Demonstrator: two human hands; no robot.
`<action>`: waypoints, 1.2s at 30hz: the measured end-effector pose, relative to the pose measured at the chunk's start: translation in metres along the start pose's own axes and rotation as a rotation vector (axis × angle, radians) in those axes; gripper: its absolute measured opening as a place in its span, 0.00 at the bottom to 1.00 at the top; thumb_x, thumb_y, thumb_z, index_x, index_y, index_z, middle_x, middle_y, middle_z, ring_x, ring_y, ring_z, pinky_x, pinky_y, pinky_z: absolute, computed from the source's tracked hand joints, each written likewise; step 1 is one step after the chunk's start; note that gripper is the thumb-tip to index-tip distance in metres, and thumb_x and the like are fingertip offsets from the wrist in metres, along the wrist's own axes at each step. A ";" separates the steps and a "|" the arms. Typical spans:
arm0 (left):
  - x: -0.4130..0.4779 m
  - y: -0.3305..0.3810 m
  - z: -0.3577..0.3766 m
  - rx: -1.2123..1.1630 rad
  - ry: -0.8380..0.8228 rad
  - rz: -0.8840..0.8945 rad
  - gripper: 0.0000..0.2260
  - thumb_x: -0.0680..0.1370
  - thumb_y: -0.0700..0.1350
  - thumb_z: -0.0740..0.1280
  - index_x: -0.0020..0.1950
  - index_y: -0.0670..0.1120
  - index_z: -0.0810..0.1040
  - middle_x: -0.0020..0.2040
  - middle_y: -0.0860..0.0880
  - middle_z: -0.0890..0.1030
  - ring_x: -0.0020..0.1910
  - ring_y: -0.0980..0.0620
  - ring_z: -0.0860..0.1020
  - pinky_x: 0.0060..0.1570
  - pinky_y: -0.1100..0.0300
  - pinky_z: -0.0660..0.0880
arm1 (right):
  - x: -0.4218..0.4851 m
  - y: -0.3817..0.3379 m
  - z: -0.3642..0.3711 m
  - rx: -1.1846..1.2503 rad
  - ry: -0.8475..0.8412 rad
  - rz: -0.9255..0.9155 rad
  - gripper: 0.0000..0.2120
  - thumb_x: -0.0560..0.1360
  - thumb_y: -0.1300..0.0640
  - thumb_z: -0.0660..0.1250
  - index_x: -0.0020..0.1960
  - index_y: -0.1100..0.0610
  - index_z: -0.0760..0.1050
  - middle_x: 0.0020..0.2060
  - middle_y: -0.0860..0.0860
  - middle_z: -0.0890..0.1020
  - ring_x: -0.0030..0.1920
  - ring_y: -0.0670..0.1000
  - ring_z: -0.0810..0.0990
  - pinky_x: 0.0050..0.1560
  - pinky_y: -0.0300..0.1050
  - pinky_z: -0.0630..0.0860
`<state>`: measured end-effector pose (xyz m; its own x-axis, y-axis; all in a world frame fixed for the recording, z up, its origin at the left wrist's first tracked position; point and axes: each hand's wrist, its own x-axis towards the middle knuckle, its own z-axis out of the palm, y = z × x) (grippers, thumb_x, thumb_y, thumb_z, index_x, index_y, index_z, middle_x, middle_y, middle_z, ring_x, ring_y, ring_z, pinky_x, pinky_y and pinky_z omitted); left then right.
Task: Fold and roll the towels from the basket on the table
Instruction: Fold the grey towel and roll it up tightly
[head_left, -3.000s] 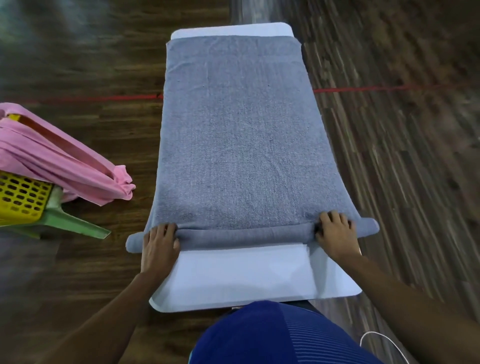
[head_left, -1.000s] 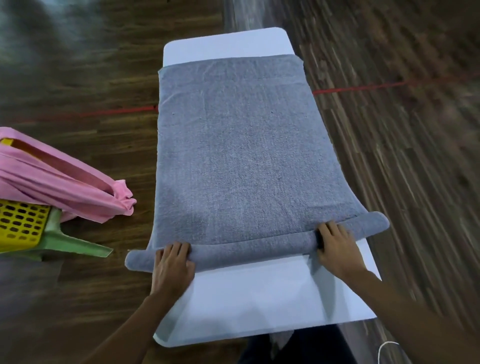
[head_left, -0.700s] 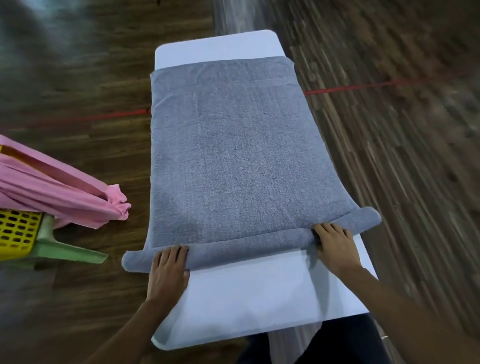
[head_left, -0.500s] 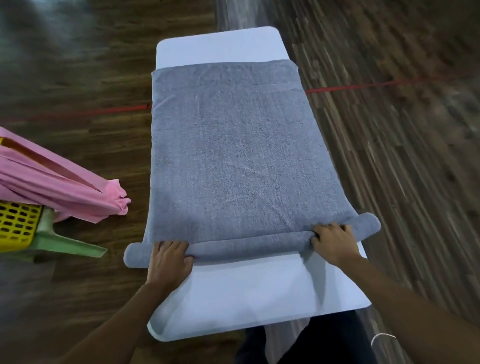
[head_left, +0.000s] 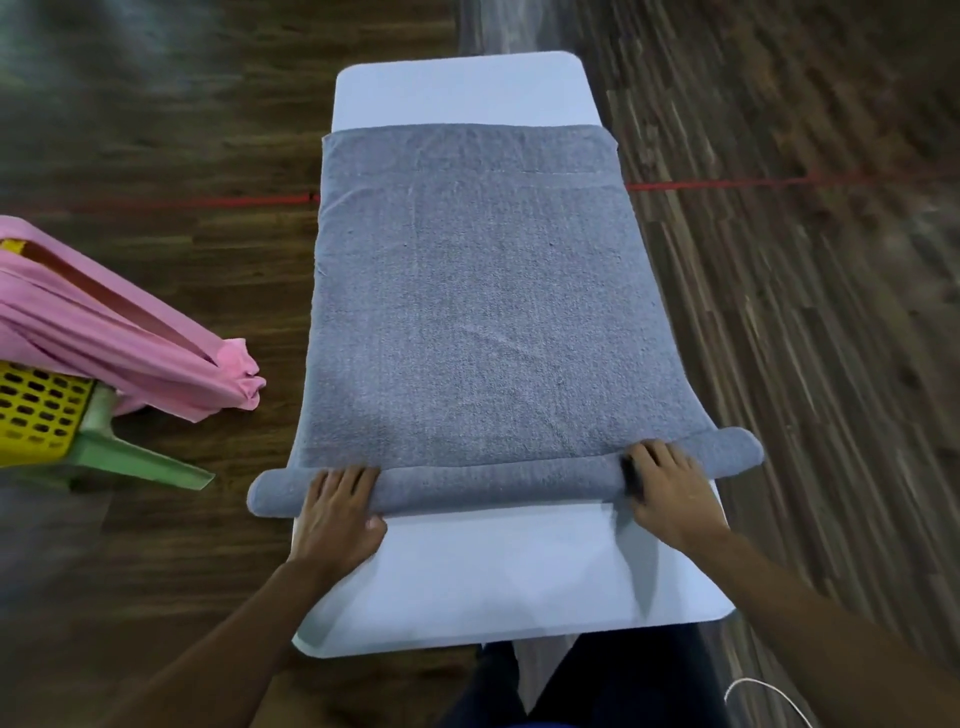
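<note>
A grey towel (head_left: 478, 312) lies flat along the white table (head_left: 498, 577), and its near end is rolled into a thick tube (head_left: 498, 480) that sticks out past both table sides. My left hand (head_left: 340, 512) holds the roll near its left end, fingers curved over the top and thumb at the near side. My right hand (head_left: 667, 493) grips the roll near its right end, fingers curled over it. A pink towel (head_left: 119, 338) hangs out of the yellow basket (head_left: 36, 410) at the left.
The basket sits on a green plastic stool (head_left: 135, 457) to the left of the table. Dark wooden floor with a red line (head_left: 753, 183) surrounds the table. A bare strip of table shows beyond the towel's far edge (head_left: 462, 88). A white cable (head_left: 769, 696) lies at the lower right.
The roll has grown thicker and moved away from me along the table. The towel's far edge has drawn nearer, baring more table beyond it. Both hands stayed on the roll.
</note>
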<state>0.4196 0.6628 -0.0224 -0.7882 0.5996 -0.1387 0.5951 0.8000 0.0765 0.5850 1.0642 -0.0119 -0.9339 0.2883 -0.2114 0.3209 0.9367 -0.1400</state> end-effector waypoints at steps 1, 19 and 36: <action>-0.002 0.000 0.001 -0.002 -0.019 -0.007 0.24 0.67 0.52 0.58 0.59 0.43 0.77 0.53 0.45 0.80 0.51 0.44 0.78 0.57 0.45 0.73 | -0.002 0.002 0.001 -0.013 -0.006 -0.008 0.24 0.59 0.61 0.74 0.54 0.55 0.74 0.49 0.53 0.78 0.50 0.59 0.76 0.52 0.53 0.71; 0.003 0.017 -0.010 -0.082 0.211 -0.298 0.07 0.74 0.45 0.62 0.47 0.44 0.75 0.46 0.43 0.77 0.48 0.41 0.73 0.48 0.45 0.68 | 0.012 0.010 -0.012 -0.017 0.147 -0.033 0.10 0.70 0.60 0.67 0.51 0.56 0.77 0.47 0.54 0.78 0.47 0.60 0.76 0.46 0.52 0.69; 0.019 0.007 -0.019 -0.121 -0.164 -0.171 0.13 0.74 0.53 0.54 0.45 0.50 0.77 0.44 0.48 0.83 0.46 0.46 0.80 0.60 0.49 0.66 | 0.016 -0.006 -0.024 -0.044 -0.152 0.089 0.15 0.75 0.50 0.62 0.60 0.50 0.76 0.58 0.50 0.81 0.61 0.54 0.74 0.64 0.52 0.60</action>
<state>0.4060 0.6798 -0.0056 -0.8338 0.4519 -0.3172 0.4247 0.8921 0.1544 0.5640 1.0679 0.0089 -0.8664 0.3406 -0.3653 0.3911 0.9175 -0.0723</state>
